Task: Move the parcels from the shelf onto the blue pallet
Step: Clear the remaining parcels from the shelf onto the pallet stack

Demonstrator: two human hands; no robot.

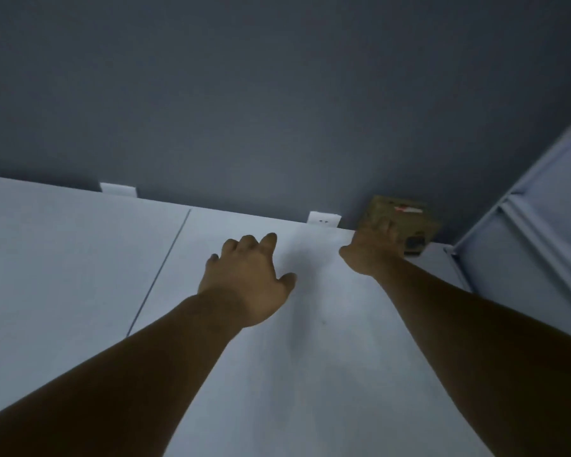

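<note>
Both my hands were up at the pale white shelf board (80, 258). The small brown cardboard parcel (406, 222) sat at its far edge against the grey wall, ahead and to the right. My right hand (373, 249) lay on its near face, but I could not tell whether it gripped. My left hand (248, 278) hung loosely curled and empty, well left of the parcel.
</note>
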